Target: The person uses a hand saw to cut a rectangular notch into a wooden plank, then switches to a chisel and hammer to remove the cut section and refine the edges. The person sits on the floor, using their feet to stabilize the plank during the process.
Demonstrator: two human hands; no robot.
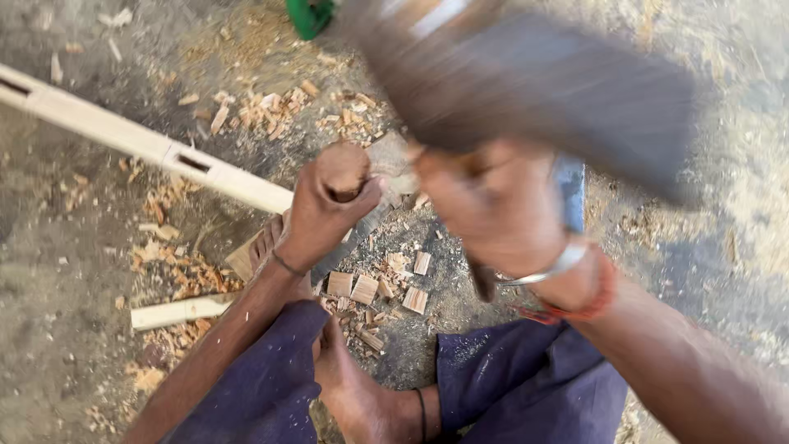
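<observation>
My left hand (320,218) is shut around a chisel (343,168) with a rounded wooden handle, held upright over a long pale wooden bar (123,136) that has rectangular slots cut in it. My right hand (493,205), blurred by motion, grips a large dark mallet (559,90) whose head is above and to the right of the chisel's top. A bare foot (267,247) rests on the bar next to my left hand. Cut wood blocks and chips (370,288) lie just below the chisel.
Sawdust and chips cover the dirt floor. A short pale wood piece (177,312) lies at lower left. A green object (311,15) shows at the top edge, a blue one (569,193) behind my right wrist. My other foot (353,395) and blue trousers (526,386) fill the bottom.
</observation>
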